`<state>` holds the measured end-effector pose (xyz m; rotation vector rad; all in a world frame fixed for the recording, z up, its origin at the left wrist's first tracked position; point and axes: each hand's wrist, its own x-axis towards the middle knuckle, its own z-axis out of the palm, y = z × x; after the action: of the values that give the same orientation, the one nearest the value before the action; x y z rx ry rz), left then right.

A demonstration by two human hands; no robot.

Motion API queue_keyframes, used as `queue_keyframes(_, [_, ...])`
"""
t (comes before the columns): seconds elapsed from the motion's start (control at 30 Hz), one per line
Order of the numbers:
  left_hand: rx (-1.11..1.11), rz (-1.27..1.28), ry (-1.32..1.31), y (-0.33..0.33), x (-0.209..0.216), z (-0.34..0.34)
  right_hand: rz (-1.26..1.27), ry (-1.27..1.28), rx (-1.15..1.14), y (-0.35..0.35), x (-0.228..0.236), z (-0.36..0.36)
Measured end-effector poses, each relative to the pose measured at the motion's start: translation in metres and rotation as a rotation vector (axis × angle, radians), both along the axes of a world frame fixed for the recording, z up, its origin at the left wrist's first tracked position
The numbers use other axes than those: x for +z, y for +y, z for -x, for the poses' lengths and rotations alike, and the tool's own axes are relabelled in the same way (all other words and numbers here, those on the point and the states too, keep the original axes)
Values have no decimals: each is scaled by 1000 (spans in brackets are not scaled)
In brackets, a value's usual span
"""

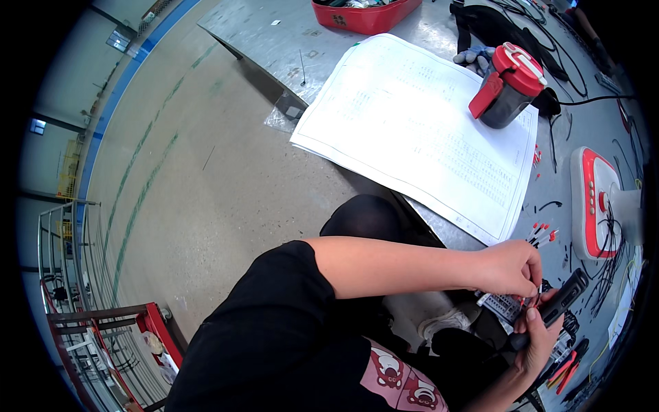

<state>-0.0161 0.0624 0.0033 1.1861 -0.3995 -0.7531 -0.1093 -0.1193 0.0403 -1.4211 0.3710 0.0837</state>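
Note:
My left hand [511, 268] reaches across from the left, thumb and fingertips pinched together over a small reddish piece too fine to make out. Just below it, my right hand [539, 340] is closed around a long black handheld tool [564, 299], perhaps an electric screwdriver. The fingertips of both hands nearly meet. Beside them, at the table's edge, lies a grey block with rows of terminals [502, 306], partly covered by my hands. Several thin pieces with red tips [542, 233] lie just beyond my left hand.
Large printed sheets [412, 130] overhang the table edge, with a red-lidded dark bottle [509, 86] standing on them. A red-and-white machine [596, 202] stands at right among black wires. Colored-handled hand tools [566, 371] lie near my right wrist. A red bin [367, 17] sits at the back.

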Motion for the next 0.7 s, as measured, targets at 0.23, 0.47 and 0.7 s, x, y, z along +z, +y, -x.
queue_keyframes(0.23, [-10, 19, 40, -13, -1, -11, 35, 12, -20, -7, 2, 2])
queue_keyframes(0.47, [-53, -106, 23, -5, 6, -13, -61, 32, 67, -5, 7, -10])
queue_keyframes(0.7, [-111, -87, 7, -6, 4, -10, -12, 50, 58, 0, 10, -5])
